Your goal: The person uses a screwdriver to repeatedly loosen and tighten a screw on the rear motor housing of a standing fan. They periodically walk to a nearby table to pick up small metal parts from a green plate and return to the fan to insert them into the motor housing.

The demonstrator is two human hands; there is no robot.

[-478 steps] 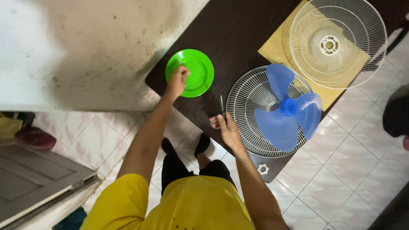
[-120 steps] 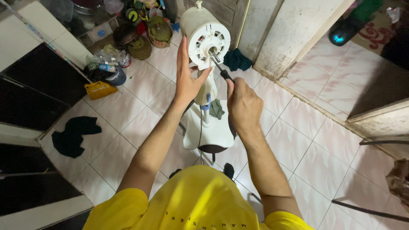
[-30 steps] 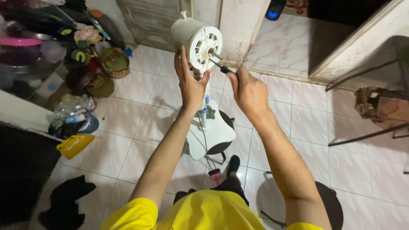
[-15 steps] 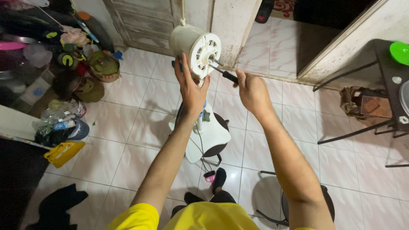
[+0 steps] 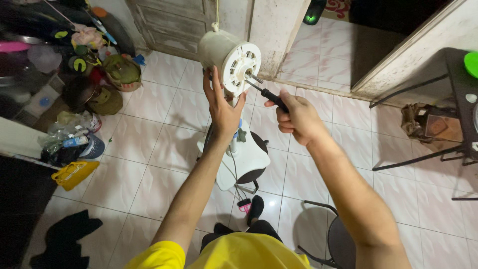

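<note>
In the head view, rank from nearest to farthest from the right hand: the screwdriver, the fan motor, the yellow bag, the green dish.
1. Screwdriver: gripped in the right hand.
2. Fan motor: up-left, at the screwdriver's tip.
3. Green dish: far right, on the dark table.
4. Yellow bag: far left, on the floor.

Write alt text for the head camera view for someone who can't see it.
Seen from above, a person's left hand steadies a white fan motor while the right hand aims a screwdriver at its front. The fan's base stands on a tiled floor, clutter at left.
</note>
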